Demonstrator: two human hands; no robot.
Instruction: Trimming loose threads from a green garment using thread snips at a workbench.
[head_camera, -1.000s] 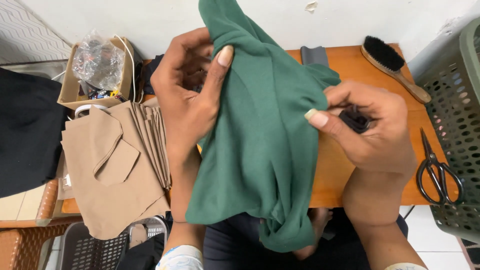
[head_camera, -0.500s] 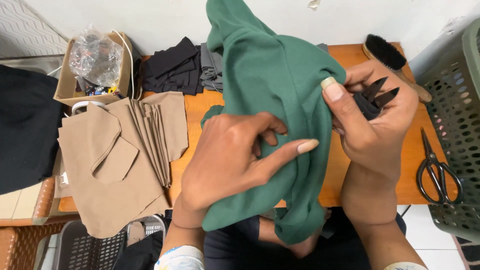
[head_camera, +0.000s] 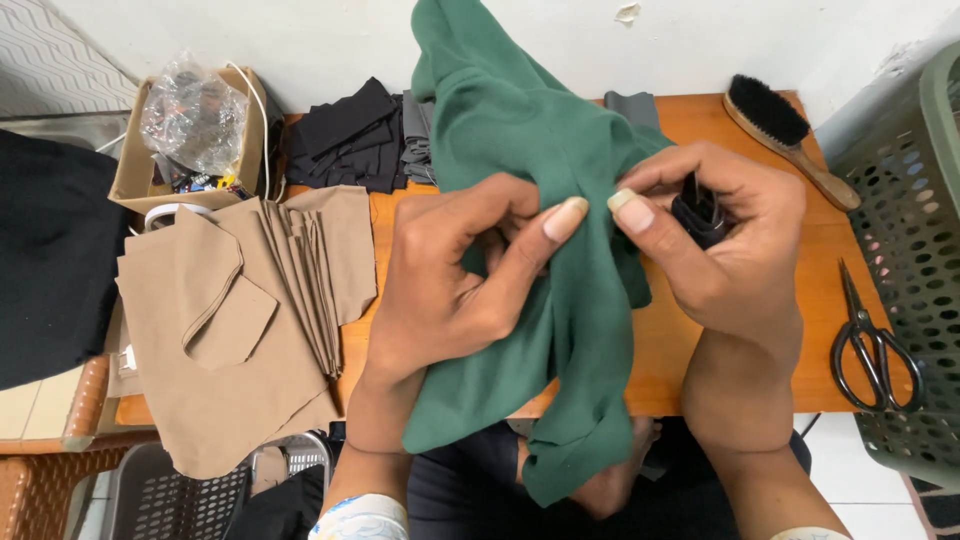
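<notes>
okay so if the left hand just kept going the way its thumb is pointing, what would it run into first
Probably the right hand. The left hand points its thumb rightward across the green cloth, and the right thumb tip sits just beyond it, a fold of cloth between them. Depth is unclear.

White wall (head_camera: 300, 40) behind, chipped near the top. Orange wooden table (head_camera: 690, 350) against it. Green perforated basket (head_camera: 915, 270) at right, grey crate (head_camera: 150, 495) and brown wicker (head_camera: 40, 490) low at left. Pale floor (head_camera: 850, 480) beneath. Even light.
</notes>
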